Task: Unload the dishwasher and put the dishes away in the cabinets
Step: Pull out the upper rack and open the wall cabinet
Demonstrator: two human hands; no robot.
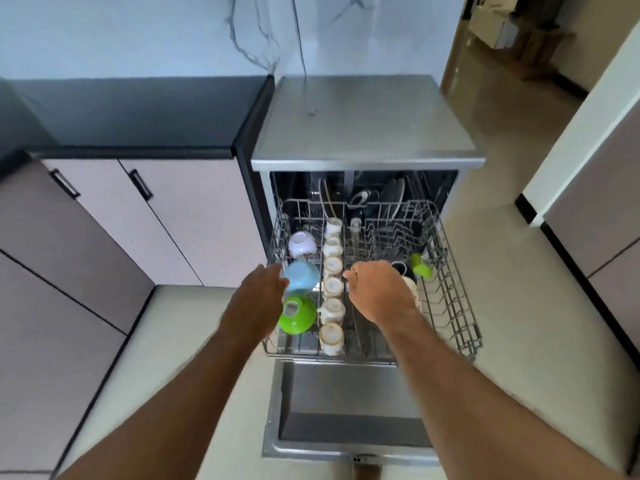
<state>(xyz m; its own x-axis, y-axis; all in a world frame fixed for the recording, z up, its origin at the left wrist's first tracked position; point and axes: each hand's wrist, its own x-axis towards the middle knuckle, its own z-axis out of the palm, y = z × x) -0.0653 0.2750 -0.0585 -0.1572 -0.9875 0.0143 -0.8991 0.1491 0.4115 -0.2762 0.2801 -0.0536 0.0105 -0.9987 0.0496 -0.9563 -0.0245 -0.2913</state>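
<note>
A person leans over the pulled-out dishwasher rack (pixel 453 299), unloading barely begun. Left hand (pixel 258 299), fingers extended, touches the blue bowl (pixel 302 274); right hand (pixel 379 291) curls near the cream cups (pixel 333 285), its hold unclear. Next, probably grasping that bowl.

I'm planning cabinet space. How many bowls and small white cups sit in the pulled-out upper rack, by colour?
White bowl: 1
Blue bowl: 1
Green bowl: 1
White cups in the middle row: 6
Total: 9

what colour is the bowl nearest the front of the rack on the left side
Bright green bowl, seen best in the head view, just below the light blue bowl.
</note>
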